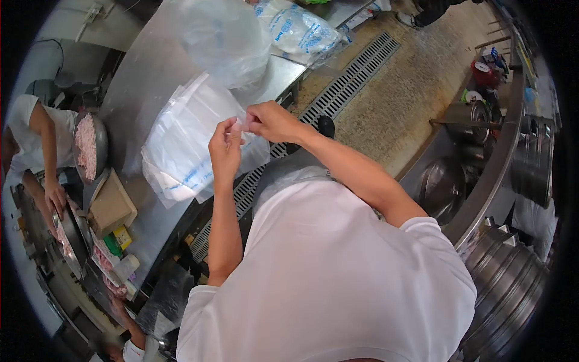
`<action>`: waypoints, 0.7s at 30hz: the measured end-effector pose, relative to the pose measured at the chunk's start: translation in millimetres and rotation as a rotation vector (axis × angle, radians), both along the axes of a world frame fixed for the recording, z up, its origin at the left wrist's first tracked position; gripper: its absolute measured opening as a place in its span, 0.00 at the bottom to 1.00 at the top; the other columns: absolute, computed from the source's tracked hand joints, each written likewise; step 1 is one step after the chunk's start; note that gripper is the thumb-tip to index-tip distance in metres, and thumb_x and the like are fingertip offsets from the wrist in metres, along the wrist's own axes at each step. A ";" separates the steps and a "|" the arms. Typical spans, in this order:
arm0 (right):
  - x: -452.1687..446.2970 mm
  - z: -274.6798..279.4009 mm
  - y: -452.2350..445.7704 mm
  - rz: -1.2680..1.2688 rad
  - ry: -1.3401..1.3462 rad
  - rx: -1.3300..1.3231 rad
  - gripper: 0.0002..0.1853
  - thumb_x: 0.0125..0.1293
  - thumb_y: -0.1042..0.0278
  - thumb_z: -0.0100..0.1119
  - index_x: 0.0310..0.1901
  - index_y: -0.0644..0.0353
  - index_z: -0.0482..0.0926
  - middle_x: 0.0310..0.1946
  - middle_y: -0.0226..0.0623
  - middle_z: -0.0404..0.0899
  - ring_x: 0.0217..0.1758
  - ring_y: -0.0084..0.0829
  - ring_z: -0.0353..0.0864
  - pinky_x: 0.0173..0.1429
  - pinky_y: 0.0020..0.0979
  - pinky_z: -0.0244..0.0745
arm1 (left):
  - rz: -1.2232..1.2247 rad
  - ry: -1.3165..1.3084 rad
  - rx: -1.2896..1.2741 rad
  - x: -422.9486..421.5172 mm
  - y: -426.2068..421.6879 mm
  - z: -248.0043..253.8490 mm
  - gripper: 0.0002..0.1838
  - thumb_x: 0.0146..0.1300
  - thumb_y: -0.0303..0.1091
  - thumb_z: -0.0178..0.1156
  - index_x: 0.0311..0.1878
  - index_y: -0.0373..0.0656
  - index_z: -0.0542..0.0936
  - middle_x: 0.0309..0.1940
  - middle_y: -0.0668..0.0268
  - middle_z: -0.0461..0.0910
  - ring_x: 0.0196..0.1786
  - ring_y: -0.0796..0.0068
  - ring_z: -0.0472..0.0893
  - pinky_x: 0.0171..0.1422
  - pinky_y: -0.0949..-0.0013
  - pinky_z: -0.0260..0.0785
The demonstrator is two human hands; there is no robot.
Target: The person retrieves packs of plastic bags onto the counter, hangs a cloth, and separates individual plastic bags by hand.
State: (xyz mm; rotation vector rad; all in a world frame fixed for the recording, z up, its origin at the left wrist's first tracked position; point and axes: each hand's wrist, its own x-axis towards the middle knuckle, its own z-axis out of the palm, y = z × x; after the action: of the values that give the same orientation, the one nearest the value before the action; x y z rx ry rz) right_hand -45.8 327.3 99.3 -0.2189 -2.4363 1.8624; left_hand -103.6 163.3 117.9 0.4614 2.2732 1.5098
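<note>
This is looking like a commercial kitchen to me. Minced meat (86,146) is filling a metal bowl (101,149) at a long steel counter (129,84), where plastic bags (184,142) are lying in bulk. A co-worker (48,123) in white is resting a hand on another bowl (76,238). Opposite, metal pots (467,120) are sitting together and big steel vessels (506,289) are standing in a stack. A slotted drain (363,71) is running along the hard, brownish floor (410,84).
</note>
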 end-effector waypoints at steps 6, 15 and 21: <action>28.2 27.5 7.0 -0.024 -0.011 -0.008 0.12 0.57 0.67 0.68 0.26 0.65 0.76 0.18 0.44 0.76 0.22 0.32 0.72 0.30 0.37 0.69 | 0.044 -0.409 0.231 2.4 6.3 19.2 0.18 0.70 0.36 0.56 0.54 0.31 0.78 0.45 0.59 0.83 0.41 0.73 0.82 0.45 0.68 0.77; 27.9 144.1 115.3 -0.559 0.705 -0.714 0.08 0.64 0.69 0.62 0.32 0.64 0.74 0.26 0.37 0.78 0.29 0.29 0.78 0.38 0.33 0.75 | -0.507 -0.084 0.211 -38.2 23.6 129.6 0.21 0.75 0.44 0.48 0.41 0.33 0.78 0.28 0.61 0.79 0.30 0.76 0.76 0.39 0.70 0.66; -16.8 257.4 112.0 0.065 0.769 0.373 0.10 0.64 0.69 0.65 0.32 0.61 0.73 0.29 0.34 0.78 0.32 0.28 0.78 0.37 0.32 0.73 | -0.260 1.333 -0.184 -195.2 58.7 188.9 0.15 0.63 0.33 0.63 0.51 0.39 0.81 0.43 0.59 0.83 0.43 0.66 0.81 0.46 0.64 0.74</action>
State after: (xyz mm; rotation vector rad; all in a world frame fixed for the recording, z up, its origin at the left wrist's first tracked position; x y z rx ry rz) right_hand -62.7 439.3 356.7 0.5051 -2.1549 1.1433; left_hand -298.8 222.0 306.8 2.0687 2.9431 0.8578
